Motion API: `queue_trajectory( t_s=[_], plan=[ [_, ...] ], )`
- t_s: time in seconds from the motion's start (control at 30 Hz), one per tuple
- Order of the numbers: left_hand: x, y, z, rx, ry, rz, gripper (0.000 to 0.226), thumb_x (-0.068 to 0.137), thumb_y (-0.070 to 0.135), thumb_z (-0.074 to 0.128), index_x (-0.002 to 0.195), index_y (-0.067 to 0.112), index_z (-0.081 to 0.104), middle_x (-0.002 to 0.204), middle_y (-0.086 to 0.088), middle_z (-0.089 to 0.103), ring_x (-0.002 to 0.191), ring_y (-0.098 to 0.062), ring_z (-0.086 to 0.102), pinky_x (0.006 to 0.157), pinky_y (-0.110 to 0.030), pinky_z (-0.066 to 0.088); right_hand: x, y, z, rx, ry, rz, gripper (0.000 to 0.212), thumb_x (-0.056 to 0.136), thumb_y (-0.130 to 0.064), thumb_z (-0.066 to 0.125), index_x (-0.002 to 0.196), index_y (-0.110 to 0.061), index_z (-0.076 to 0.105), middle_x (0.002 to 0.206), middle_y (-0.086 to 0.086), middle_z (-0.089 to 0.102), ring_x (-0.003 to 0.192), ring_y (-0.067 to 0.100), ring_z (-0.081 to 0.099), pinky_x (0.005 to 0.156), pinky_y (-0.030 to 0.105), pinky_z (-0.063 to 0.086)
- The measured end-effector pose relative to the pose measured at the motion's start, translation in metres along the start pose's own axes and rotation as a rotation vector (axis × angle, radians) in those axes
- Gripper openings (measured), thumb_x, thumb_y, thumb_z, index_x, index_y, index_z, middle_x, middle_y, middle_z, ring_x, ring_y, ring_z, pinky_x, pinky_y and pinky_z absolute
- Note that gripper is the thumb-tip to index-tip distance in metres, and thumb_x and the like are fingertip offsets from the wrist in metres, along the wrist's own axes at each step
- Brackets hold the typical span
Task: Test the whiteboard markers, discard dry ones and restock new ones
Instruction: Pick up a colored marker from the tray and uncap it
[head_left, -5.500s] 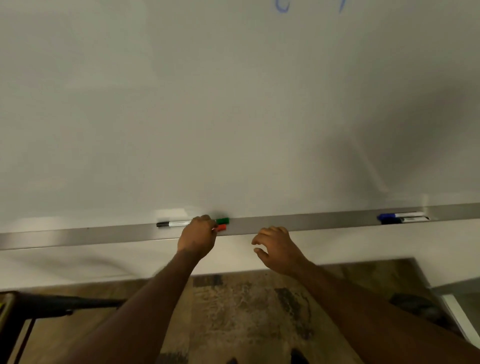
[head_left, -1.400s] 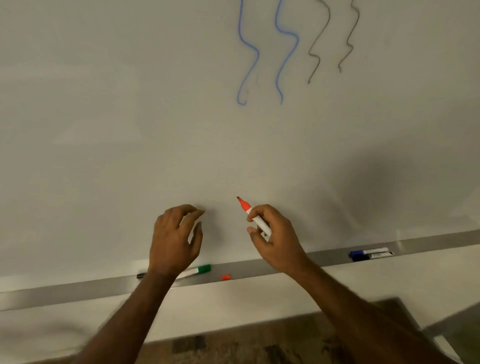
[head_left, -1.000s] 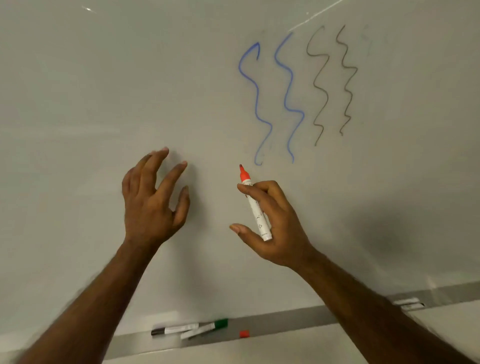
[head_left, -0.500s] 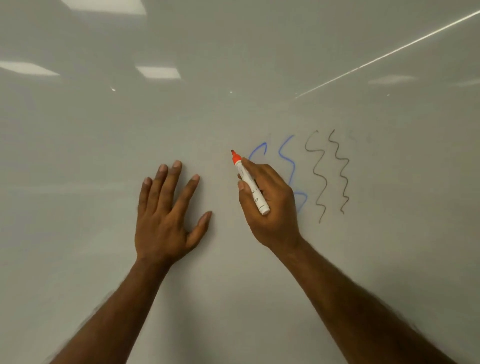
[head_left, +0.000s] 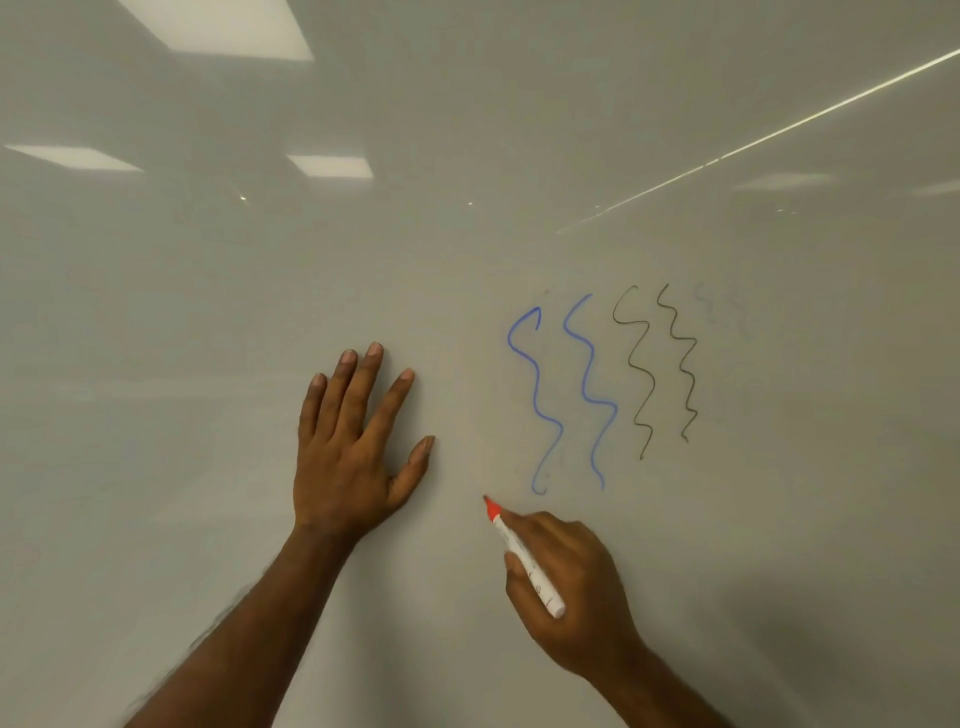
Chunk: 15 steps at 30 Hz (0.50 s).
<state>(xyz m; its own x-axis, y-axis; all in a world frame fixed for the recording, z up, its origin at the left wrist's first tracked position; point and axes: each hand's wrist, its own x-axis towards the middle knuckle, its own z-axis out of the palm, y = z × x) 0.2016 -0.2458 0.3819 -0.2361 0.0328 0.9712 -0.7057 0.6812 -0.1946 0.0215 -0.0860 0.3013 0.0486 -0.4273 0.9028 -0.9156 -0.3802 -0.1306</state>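
The whiteboard (head_left: 208, 322) fills the whole head view. My right hand (head_left: 576, 592) grips an uncapped red marker (head_left: 524, 558), white-bodied, with its red tip (head_left: 488, 502) touching or almost touching the board just left of the blue lines. No red line shows on the board between the tip and the area above it. My left hand (head_left: 348, 447) lies flat on the board with fingers spread, left of the marker. Two blue wavy lines (head_left: 550, 400) and two dark wavy lines (head_left: 660, 369) are drawn to the right. The marker tray is out of view.
Ceiling lights reflect in the glossy board at the top left (head_left: 218, 26). Faint smudged traces (head_left: 722, 312) sit right of the dark lines. A bright thin reflection streak (head_left: 753, 140) crosses the upper right.
My right hand has moved the red marker down the board, from beside the top of the blue lines to below them. My left hand stays flat on the board.
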Motion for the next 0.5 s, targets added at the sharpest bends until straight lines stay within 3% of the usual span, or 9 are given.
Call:
queue_trajectory(
  t_s=[0.2,0.43,0.5],
  plan=[
    [-0.007,0.0,-0.002,-0.028,-0.029,-0.007,0.065,0.09,0.046,0.057,0.144,0.013,0.045,0.157,-0.014,0.03,0.148,-0.032,0.024,0.118,-0.053,0.022,0.045,-0.018,-0.017,0.023,0.089,-0.056,0.034,0.09,-0.022,0.058,0.121,-0.007,0.065,0.095,-0.001,0.066,0.077,0.015,0.059,0.067,0.033,0.047],
    [-0.018,0.002,-0.003,-0.042,-0.052,-0.029,0.063,0.091,0.047,0.051,0.144,0.012,0.046,0.157,-0.014,0.03,0.147,-0.032,0.024,0.119,-0.053,0.021,0.127,-0.019,-0.024,0.043,0.224,-0.033,0.041,0.094,-0.023,0.056,0.132,-0.008,0.058,0.108,0.003,0.064,0.09,0.019,0.063,0.072,0.041,0.052],
    [-0.024,0.003,-0.003,-0.042,-0.054,-0.038,0.063,0.091,0.047,0.051,0.144,0.012,0.046,0.157,-0.014,0.031,0.147,-0.032,0.024,0.118,-0.053,0.021,0.13,-0.02,-0.021,0.03,0.184,-0.061,0.04,0.094,-0.024,0.055,0.131,-0.009,0.059,0.108,0.002,0.065,0.091,0.02,0.063,0.072,0.042,0.052]
  ],
)
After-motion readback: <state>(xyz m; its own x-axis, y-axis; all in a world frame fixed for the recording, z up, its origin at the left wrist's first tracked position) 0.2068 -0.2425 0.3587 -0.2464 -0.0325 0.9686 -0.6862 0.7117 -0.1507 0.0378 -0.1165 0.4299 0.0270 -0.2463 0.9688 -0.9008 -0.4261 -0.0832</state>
